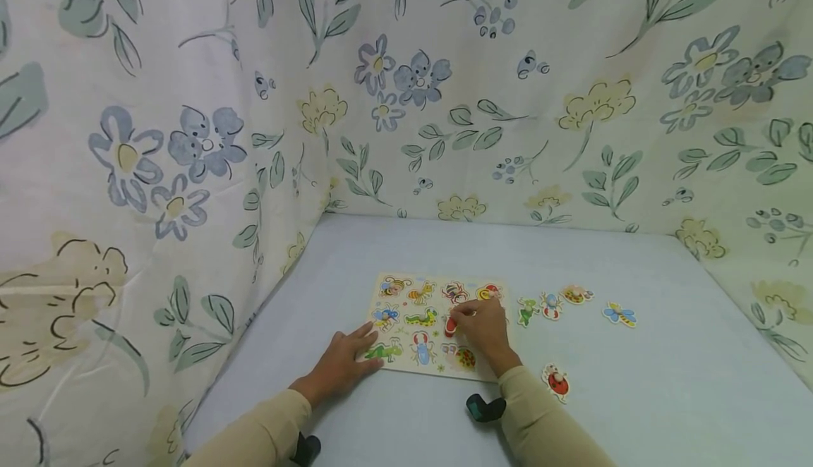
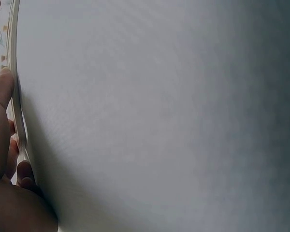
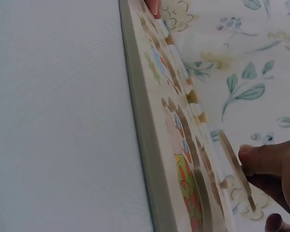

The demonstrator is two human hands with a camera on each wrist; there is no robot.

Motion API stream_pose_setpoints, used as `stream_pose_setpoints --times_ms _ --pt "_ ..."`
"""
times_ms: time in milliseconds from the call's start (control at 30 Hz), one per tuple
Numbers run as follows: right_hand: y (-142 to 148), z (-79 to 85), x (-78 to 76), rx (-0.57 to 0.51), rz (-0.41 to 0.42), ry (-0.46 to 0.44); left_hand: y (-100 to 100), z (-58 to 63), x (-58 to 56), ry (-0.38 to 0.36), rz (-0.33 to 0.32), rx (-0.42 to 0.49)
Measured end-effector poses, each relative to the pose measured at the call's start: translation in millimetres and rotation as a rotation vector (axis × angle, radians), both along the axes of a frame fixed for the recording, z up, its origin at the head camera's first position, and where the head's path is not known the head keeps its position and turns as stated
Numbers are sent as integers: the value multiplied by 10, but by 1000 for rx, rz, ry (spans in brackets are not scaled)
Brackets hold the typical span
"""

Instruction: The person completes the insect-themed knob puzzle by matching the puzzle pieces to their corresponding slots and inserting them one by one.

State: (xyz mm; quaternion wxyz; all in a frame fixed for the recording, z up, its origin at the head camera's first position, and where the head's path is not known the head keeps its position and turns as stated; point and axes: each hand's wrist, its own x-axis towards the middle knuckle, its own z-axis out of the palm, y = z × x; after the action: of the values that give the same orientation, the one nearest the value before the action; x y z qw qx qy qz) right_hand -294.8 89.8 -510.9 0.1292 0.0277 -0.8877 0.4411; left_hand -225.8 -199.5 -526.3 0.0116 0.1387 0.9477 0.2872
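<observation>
My right hand (image 1: 484,329) pinches a thin wooden puzzle piece (image 3: 237,169) between thumb and fingers, over the right part of the puzzle board (image 1: 406,372). In the right wrist view the piece is edge-on, tilted and close over the board; its picture is hidden there. A red patch shows by the fingertips in the head view. My left hand (image 1: 343,360) rests at the board's front left corner, fingers on the left edge and thumb (image 2: 2,87) at the front edge. Insect pictures cover the board, including a green caterpillar (image 1: 421,317) and a blue stag beetle (image 1: 422,349).
Right of the board lie loose pieces: a green insect (image 1: 527,310), a blue and red beetle (image 1: 551,305), a round yellow-brown piece (image 1: 575,294) and a winged insect (image 1: 619,314). A ladybird piece (image 1: 557,383) lies nearer the right forearm. Floral curtains (image 1: 483,100) border the white table (image 1: 635,262).
</observation>
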Motion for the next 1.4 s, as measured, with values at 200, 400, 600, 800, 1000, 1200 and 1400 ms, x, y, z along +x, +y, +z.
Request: stream_pose_setpoints --times_ms 200,400,600,800,1000,1200,1400 --pt "-14 -60 -21 39 -3 19 7 8 -2 2 8 -8" --pt "-40 -104 -8 75 -19 5 17 -6 11 -3 24 -10" --pt "-44 -108 7 94 -38 -18 30 2 18 -13 31 -17" --pt "-37 -116 -5 110 -26 16 31 31 20 3 23 -16" --pt "-35 -132 -12 116 -17 9 34 31 18 0 19 -20" --pt "-23 -120 -2 110 0 4 46 36 18 -3 27 -1" --pt "84 -94 4 75 33 -39 46 35 18 -7 26 1"
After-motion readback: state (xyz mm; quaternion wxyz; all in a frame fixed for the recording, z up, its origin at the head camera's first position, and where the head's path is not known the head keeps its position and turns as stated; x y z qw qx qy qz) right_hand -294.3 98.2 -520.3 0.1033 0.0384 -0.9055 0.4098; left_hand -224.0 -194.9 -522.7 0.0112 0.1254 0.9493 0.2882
